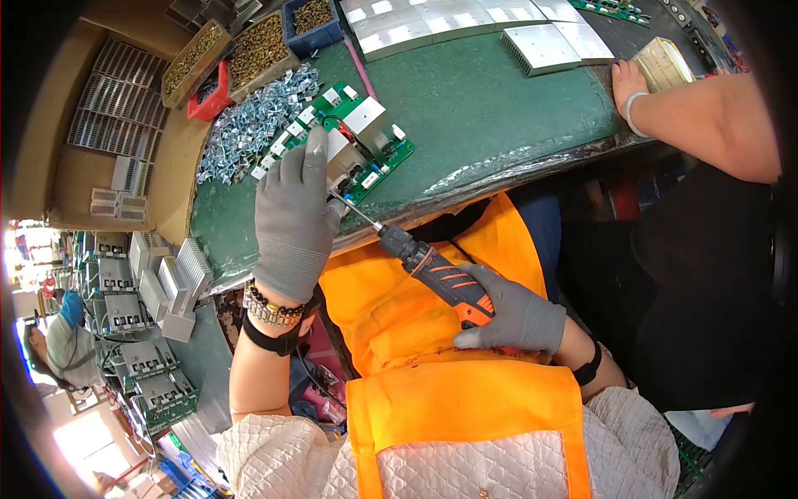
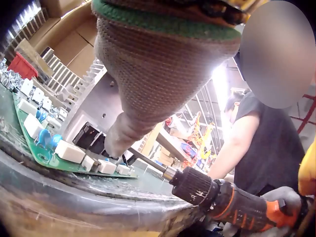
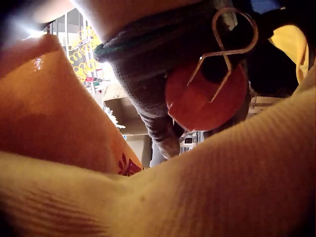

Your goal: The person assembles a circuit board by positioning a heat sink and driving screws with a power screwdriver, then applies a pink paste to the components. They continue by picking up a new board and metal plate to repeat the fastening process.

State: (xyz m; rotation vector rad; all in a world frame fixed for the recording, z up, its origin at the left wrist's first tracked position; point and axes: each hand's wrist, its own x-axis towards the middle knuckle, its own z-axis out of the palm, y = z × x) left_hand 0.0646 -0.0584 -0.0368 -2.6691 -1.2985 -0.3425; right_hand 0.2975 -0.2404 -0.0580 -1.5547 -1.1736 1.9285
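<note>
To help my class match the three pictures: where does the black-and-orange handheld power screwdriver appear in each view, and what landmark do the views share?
Head: screwdriver near the centre, slanting.
Left wrist: screwdriver at lower right, bit pointing up and left.
Right wrist: right of centre, upper half; apparently only its round orange-red end.
Shared landmark: the grey-gloved right hand, around the handle.

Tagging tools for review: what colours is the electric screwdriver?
The electric screwdriver is dark grey and orange; the head view shows it best.
</note>
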